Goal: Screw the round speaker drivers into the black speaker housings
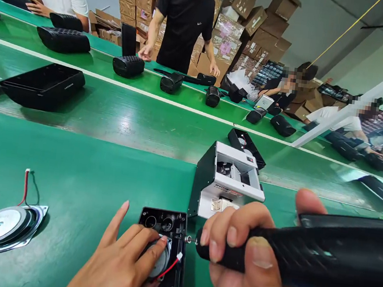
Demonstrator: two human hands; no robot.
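Here, round metal speaker [158,260], knurled screwdriver [303,259].

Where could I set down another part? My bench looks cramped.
Bare green mat lies between the loose speaker and the left hand. It is crowded around the black housing, the screw feeder and the right hand gripping the electric screwdriver.
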